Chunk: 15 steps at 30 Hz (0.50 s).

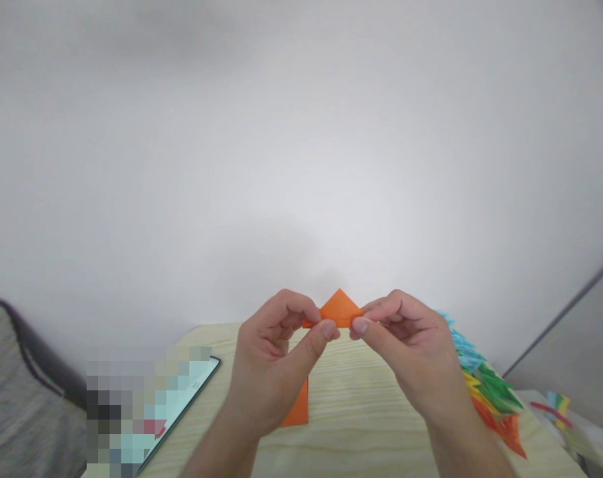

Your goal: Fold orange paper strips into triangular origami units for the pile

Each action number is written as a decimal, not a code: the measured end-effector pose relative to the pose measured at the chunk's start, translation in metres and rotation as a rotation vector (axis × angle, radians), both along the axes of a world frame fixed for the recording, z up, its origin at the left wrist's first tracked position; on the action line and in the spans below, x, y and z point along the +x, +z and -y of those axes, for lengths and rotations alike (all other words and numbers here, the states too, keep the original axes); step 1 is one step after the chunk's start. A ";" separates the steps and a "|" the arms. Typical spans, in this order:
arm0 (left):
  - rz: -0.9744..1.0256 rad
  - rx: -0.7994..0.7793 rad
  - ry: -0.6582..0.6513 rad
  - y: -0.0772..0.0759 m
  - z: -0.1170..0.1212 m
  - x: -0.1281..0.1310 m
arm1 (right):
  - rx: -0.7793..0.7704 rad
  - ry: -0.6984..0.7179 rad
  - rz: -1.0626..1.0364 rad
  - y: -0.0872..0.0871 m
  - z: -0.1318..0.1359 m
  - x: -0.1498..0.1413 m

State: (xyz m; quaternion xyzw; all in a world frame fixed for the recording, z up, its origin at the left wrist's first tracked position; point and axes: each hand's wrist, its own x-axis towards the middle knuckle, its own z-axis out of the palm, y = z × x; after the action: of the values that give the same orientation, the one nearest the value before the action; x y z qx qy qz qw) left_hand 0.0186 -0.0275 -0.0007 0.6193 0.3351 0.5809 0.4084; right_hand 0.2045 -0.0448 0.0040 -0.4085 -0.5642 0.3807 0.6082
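A small folded piece of orange paper is held up above the table between both hands, its pointed tip upward and a narrow folded strip along its lower edge. My left hand pinches the strip's left end between thumb and fingers. At the right end, my right hand pinches it in the same way. Another piece of orange paper lies on the table, partly hidden behind my left hand and wrist.
The pale wood-patterned table meets a white wall. A tablet-like screen, partly blurred out, lies at the left. Folded papers in blue, green, yellow and orange are piled at the right. Grey fabric is at far left.
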 end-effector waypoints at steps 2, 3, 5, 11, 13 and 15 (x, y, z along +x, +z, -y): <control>0.004 0.007 0.000 0.000 0.001 0.001 | 0.011 -0.002 -0.015 0.001 0.001 -0.001; 0.006 0.008 -0.002 0.000 0.001 0.001 | 0.016 -0.002 -0.019 0.000 0.001 -0.001; 0.020 0.008 -0.005 0.000 0.001 0.002 | 0.019 -0.001 -0.016 -0.001 0.002 -0.001; 0.048 -0.012 -0.041 0.002 -0.001 0.000 | 0.064 -0.002 -0.021 -0.009 -0.004 0.002; 0.042 -0.025 -0.054 0.002 -0.002 -0.001 | 0.071 0.014 -0.037 -0.009 -0.006 0.002; 0.036 -0.037 -0.060 0.003 -0.002 -0.002 | 0.063 0.034 -0.048 -0.007 -0.006 0.003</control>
State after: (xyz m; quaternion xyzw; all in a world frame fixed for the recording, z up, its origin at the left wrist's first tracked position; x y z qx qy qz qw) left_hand 0.0170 -0.0257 0.0018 0.6110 0.3196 0.5731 0.4428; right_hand 0.2074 -0.0390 -0.0030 -0.3703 -0.5680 0.3827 0.6276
